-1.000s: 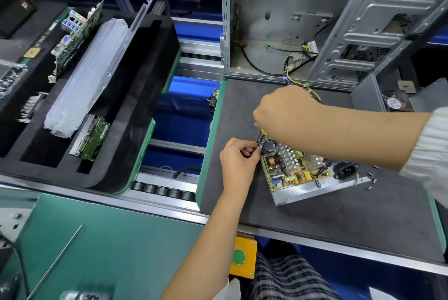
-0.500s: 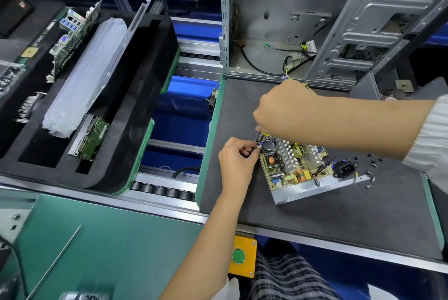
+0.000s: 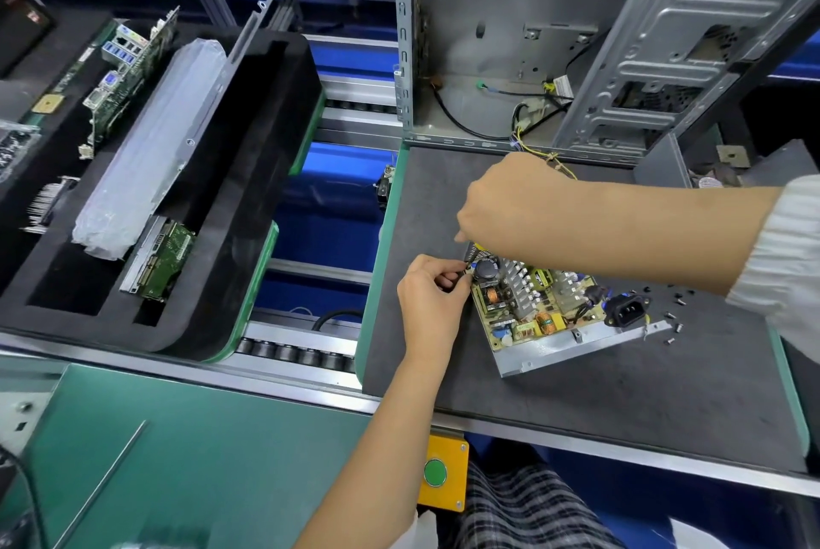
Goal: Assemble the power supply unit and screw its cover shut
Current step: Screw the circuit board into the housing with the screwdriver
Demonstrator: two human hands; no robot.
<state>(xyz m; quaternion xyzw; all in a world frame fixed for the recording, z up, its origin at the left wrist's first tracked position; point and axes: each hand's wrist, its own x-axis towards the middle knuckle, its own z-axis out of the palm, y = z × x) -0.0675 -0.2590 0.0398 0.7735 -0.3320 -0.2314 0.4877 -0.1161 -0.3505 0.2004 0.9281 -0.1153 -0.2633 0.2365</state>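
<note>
Power supply unit (image 3: 539,309): it lies open on the dark grey tabletop (image 3: 621,406), a bit tilted. You can see its green board, silver fins, little coils and a black plug socket (image 3: 627,311). No cover is on it.
Left hand (image 3: 432,304): its fingers are curled and pinch something very small at the left edge of the unit, by a round black part. I cannot tell what the small thing is.
Right hand (image 3: 510,200): it is curled like a fist over the far left corner of the unit, with the fingertips pointing down. I cannot tell if it holds anything.
Screws (image 3: 674,322): a few small dark ones lie loose on the tabletop, just to the right of the unit.
Computer case (image 3: 554,38): a big grey metal box stands open behind the tabletop, with black and yellow wires inside.
Foam tray (image 3: 248,202): a black tray sits well to the left. Green boards and a long clear plastic bag (image 3: 151,149) stand in its slots.
Button (image 3: 435,472): a green round one in a yellow box, under the front edge of the tabletop.
</note>
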